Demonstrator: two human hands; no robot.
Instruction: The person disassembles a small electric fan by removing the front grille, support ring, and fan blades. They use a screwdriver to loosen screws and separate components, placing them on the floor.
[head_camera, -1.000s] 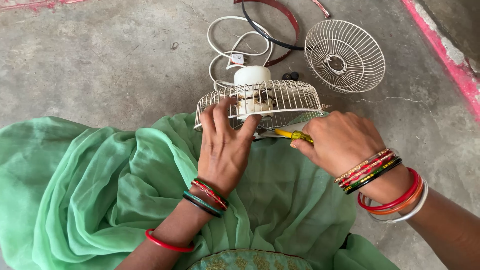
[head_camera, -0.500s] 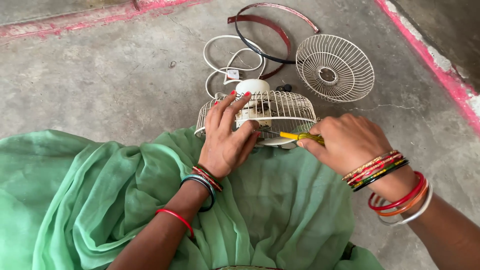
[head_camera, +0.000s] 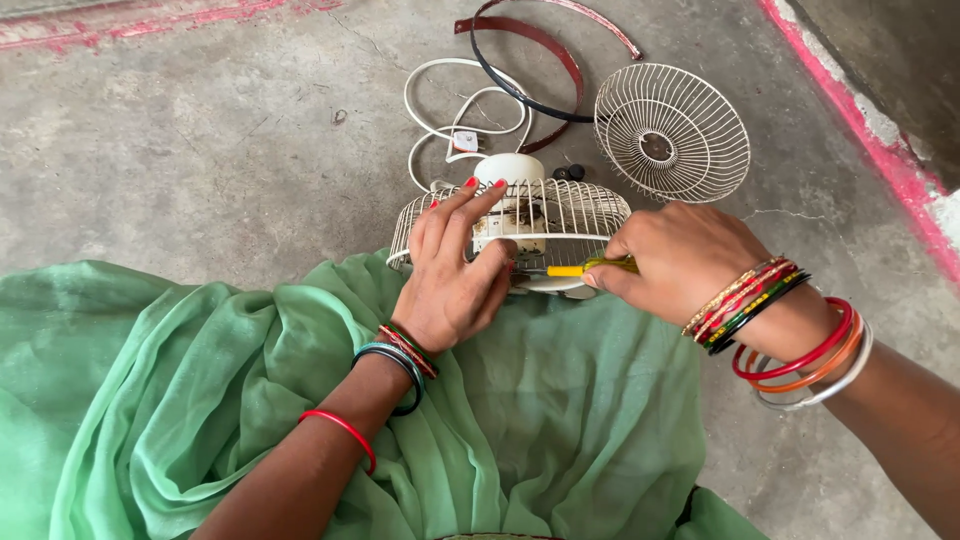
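A small white table fan (head_camera: 520, 215) with a wire rear guard lies on its side at the edge of green cloth (head_camera: 300, 400). My left hand (head_camera: 455, 270) rests flat on the guard, fingers spread over the wires, holding the fan steady. My right hand (head_camera: 680, 262) grips a yellow-handled screwdriver (head_camera: 585, 268), which points left into the fan body just below the guard. Its tip is hidden behind my left thumb.
A detached white wire front guard (head_camera: 672, 132) lies on the concrete floor to the upper right. A dark red and black rim ring (head_camera: 540, 50) and a coiled white power cord (head_camera: 455, 115) lie behind the fan. A pink-painted raised kerb (head_camera: 880, 130) runs along the right.
The view has shifted slightly, and my hands stay on the fan. My right hand keeps the screwdriver at the same spot, with a small twist of the wrist.
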